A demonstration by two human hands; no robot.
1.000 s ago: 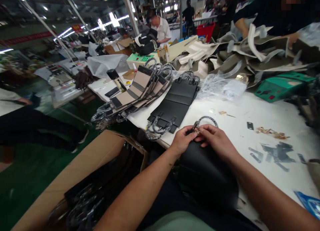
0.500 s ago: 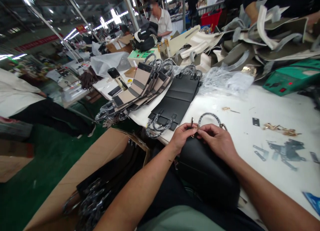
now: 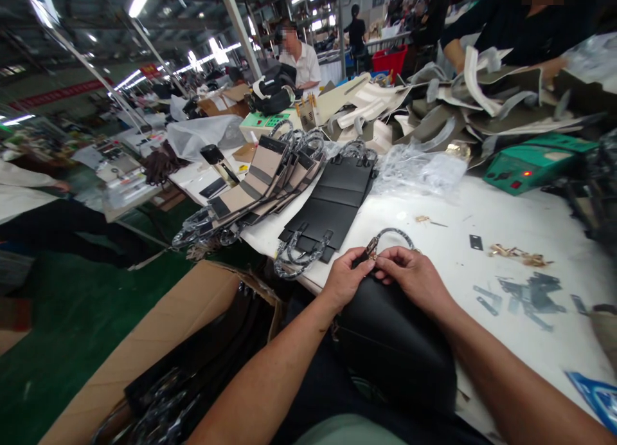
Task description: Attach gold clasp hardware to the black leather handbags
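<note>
A black handbag [image 3: 395, 342] stands tilted on my lap against the table edge. Its handle [image 3: 396, 231], wrapped in clear plastic, loops up behind my fingers. My left hand [image 3: 344, 279] is closed on the bag's upper edge, with the thumb pressed beside a small gold-coloured metal fitting [image 3: 373, 256]. The fingertips of my right hand [image 3: 412, 272] pinch at that same fitting, touching the left thumb. My fingers cover most of the fitting, so its exact kind does not show.
Flat black bag pieces [image 3: 332, 200] and beige-lined ones [image 3: 265, 168] lie ahead. Gold metal parts [image 3: 520, 253] and grey metal plates [image 3: 535, 297] are at right. A cardboard box [image 3: 159, 342] stands at left. Across the table a co-worker's arms [image 3: 456, 53] reach among grey-white pieces.
The upright metal piece by my left fingers now leans towards the right. My right fingers have curled in closer at the fitting. The view has shifted slightly; a co-worker's torso now shows across the table.
</note>
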